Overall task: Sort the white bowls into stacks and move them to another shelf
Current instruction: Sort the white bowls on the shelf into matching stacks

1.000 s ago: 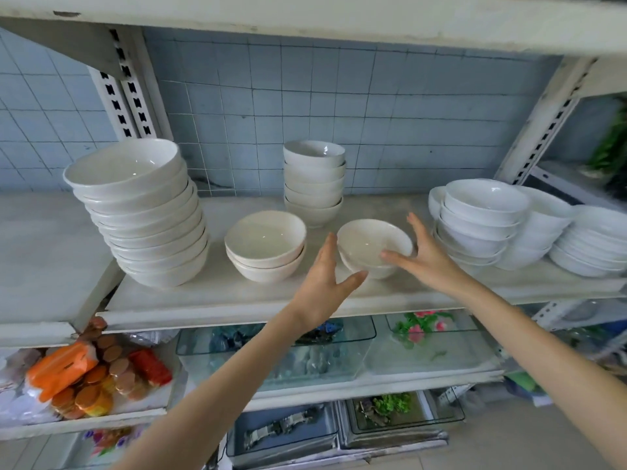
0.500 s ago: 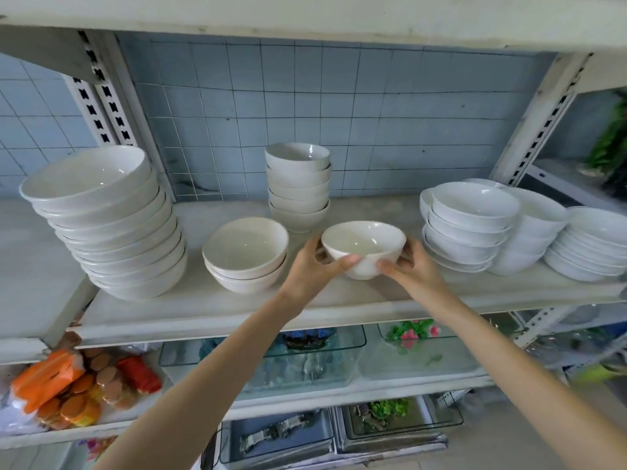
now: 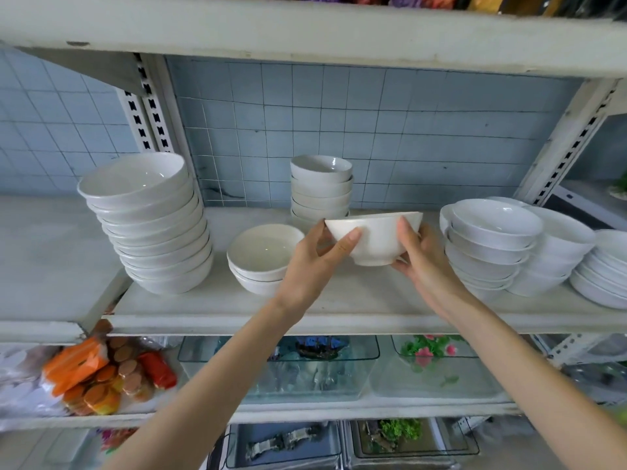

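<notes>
A bowl [image 3: 375, 237] hangs above the shelf [image 3: 356, 310], over its middle, clear of the board and roughly level, its foot pointing down. Both hands grasp it. The left hand [image 3: 312, 266] has its thumb pressed on the near wall and its fingers curled round the rim's far side. The right hand [image 3: 420, 262] has its thumb on the near wall at the other side, with its fingers wrapped under and behind the bowl.

At the shelf's left end stands a tall stack [image 3: 152, 225] of wide bowls, leaning a little to the left. Left of the shelf's middle, near the front, sits a pair [image 3: 264, 256] of nested bowls, partly covered by the left hand. At the shelf's back, against the tiled wall [image 3: 373, 130], rises a stack of small bowls [image 3: 320, 188], its lower part hidden behind the held bowl. Toward the shelf's right end sit three low stacks side by side: shallow bowls [image 3: 492, 245], then deeper ones [image 3: 556, 256], then dishes [image 3: 607, 273] cut off by the frame edge.

Below the shelf, glass trays [image 3: 319, 374] lie under its middle and orange packets [image 3: 84, 368] under its left end.
</notes>
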Motion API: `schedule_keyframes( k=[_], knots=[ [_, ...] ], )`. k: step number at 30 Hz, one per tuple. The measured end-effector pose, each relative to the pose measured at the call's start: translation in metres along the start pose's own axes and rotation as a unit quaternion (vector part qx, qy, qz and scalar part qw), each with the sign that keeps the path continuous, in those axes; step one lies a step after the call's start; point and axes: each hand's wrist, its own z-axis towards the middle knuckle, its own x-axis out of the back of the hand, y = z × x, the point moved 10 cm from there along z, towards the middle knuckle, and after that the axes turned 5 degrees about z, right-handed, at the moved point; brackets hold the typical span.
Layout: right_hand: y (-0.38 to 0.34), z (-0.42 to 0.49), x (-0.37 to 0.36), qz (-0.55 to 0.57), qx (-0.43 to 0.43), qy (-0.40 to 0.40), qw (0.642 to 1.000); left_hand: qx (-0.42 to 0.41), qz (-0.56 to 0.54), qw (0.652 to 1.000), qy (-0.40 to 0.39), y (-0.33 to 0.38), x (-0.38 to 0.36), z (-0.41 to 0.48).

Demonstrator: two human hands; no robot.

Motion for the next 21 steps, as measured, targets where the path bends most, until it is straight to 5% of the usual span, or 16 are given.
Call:
schedule_keyframes(
  k=[10,21],
  knots=[
    [-0.022,0.016,-0.102,-0.041,0.089,-0.147,0.984,-0.074,-0.037,0.990,0.116,0.019,0.083,-0.018],
    [0.024,0.022,-0.135,-0.125,0.061,-0.205,0.969,-0.058,0.132,0.984,0.102,-0.024,0.126,-0.018]
  ],
)
